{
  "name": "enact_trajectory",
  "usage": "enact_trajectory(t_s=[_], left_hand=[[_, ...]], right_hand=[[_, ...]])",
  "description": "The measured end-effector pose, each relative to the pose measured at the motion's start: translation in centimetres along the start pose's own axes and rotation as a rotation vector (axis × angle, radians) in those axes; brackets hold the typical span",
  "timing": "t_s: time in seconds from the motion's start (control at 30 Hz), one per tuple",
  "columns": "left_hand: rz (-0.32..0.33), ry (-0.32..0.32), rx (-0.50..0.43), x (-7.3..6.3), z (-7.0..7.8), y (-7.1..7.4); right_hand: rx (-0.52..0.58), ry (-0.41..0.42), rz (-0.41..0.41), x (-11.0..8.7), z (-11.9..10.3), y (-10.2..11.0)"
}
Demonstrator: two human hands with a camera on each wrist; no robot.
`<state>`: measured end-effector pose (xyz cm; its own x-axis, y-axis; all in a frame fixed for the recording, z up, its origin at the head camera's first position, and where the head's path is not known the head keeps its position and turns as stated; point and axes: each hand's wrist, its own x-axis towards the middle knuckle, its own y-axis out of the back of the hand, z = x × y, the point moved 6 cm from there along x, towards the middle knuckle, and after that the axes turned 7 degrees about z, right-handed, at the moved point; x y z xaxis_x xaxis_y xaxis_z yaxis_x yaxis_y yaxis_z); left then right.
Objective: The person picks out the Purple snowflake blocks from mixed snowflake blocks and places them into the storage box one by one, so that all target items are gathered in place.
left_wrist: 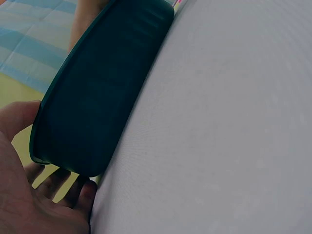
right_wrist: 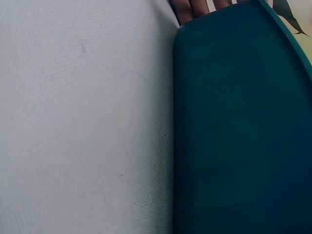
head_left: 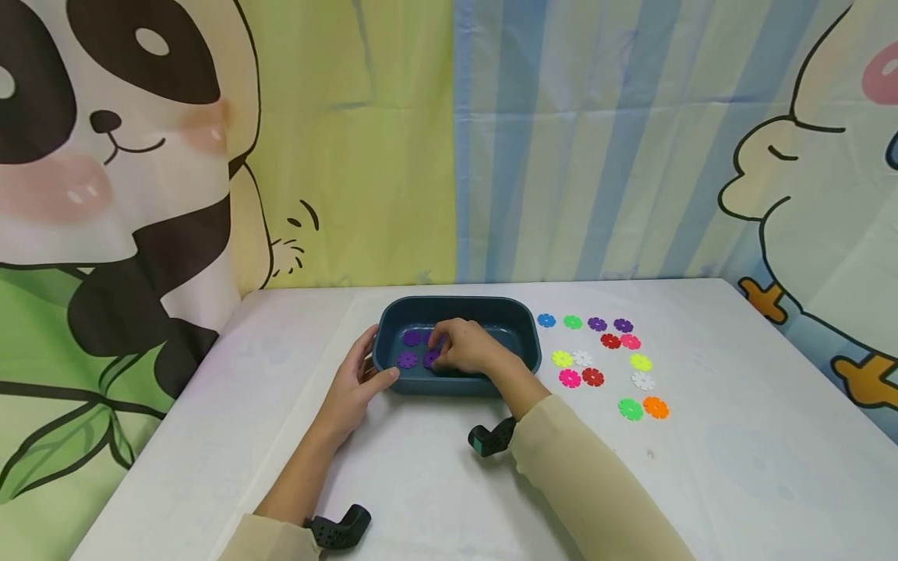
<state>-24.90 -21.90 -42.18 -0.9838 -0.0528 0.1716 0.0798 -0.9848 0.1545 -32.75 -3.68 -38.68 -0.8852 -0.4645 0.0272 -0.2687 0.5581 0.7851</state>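
Note:
A dark teal plastic tub (head_left: 449,385) stands on the table, with several purple snowflake discs (head_left: 408,359) lying flat in its left half. My left hand (head_left: 354,382) holds the tub's left end, the thumb on the front corner of the rim and the fingers against the end wall. In the left wrist view, that hand (left_wrist: 29,200) spans the end of the tub (left_wrist: 92,97). Inside the tub is my right hand (head_left: 466,347), fingers bent down at the purple discs; its fingertips are partly hidden, and I cannot tell whether they pinch one.
Right of the tub, loose snowflake discs lie on the white table (head_left: 744,467): blue (head_left: 546,320), purple (head_left: 597,324), red (head_left: 592,377), white (head_left: 642,381), orange (head_left: 655,407), and several pink, yellow and green. A printed curtain (head_left: 561,156) hangs behind the table's back edge.

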Motion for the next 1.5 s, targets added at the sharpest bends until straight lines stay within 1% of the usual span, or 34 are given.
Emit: enact_trajectory(t_s=[0.47,0.67,0.83,1.1,1.33,1.5], left_hand=[[0.002,0.014,-0.003,0.0,0.0,0.0],[0.001,0.014,0.005,0.0,0.0,-0.1],[-0.001,0.014,0.009,0.0,0.2,-0.1],[0.002,0.017,0.011,0.0,0.1,0.1],[0.003,0.007,0.007,-0.1,0.1,0.1],[-0.001,0.010,0.005,0.0,0.1,0.0]], right_hand=[[0.007,0.021,-0.009,-0.6,-0.3,0.3],[0.025,0.039,0.011,-1.0,-0.4,0.8],[0.065,0.068,0.078,-1.5,-0.5,1.6],[0.104,0.071,0.192,-2.3,-0.2,2.9],[0.137,0.117,0.255,-3.0,-0.1,3.4],[0.162,0.132,0.314,-3.6,0.0,4.0]])
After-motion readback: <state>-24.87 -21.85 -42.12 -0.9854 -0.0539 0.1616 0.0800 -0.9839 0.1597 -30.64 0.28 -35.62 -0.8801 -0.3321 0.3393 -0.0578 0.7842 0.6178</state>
